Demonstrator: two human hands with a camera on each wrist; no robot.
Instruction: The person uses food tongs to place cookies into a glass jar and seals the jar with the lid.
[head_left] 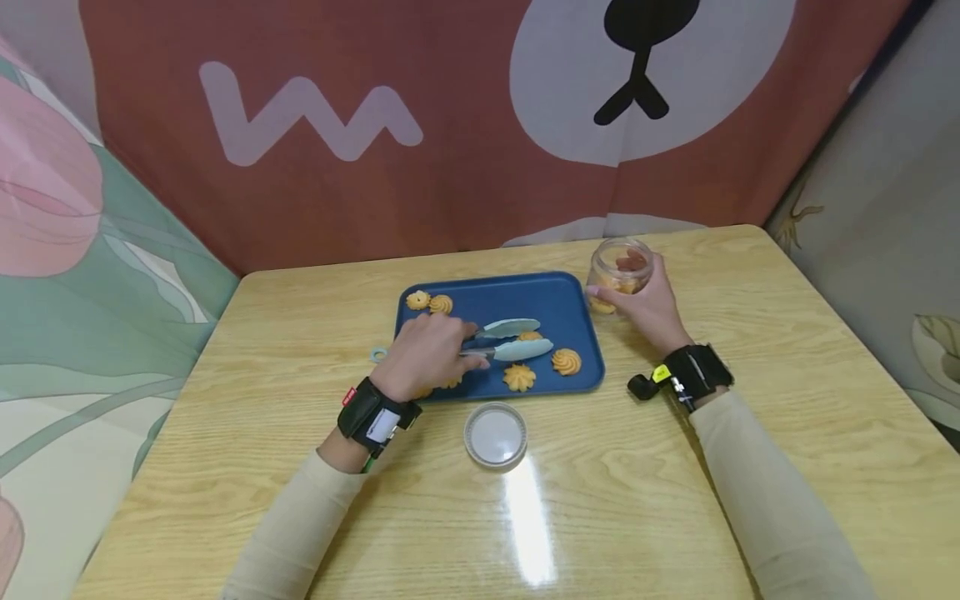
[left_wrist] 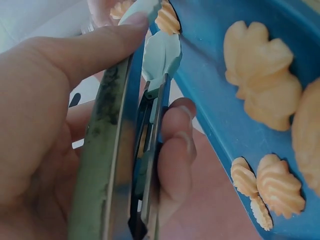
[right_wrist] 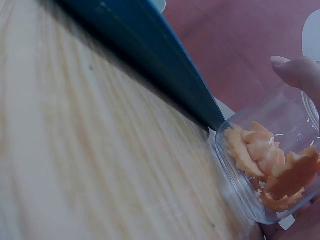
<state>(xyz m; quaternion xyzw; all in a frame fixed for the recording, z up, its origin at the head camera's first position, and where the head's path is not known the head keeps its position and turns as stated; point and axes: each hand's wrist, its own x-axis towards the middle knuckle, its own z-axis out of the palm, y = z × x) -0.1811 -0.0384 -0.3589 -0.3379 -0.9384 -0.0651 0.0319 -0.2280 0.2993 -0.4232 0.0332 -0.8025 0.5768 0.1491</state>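
My left hand (head_left: 431, 354) grips the tongs (head_left: 523, 349) near a cookie (head_left: 530, 337); my right hand (head_left: 652, 308) holds the jar (head_left: 611, 279). Looks like cookie-picking time; next needs a soft squeeze.

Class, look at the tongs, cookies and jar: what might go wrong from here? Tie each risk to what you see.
The cookie between the tips of the tongs, held by the left grip, might crumble if squeezed hard.
The open jar, held by the right grip, contains cookies, so a bump could spill them.
The round lid lies near the front edge of the tray, so a sweeping left sleeve might knock it.
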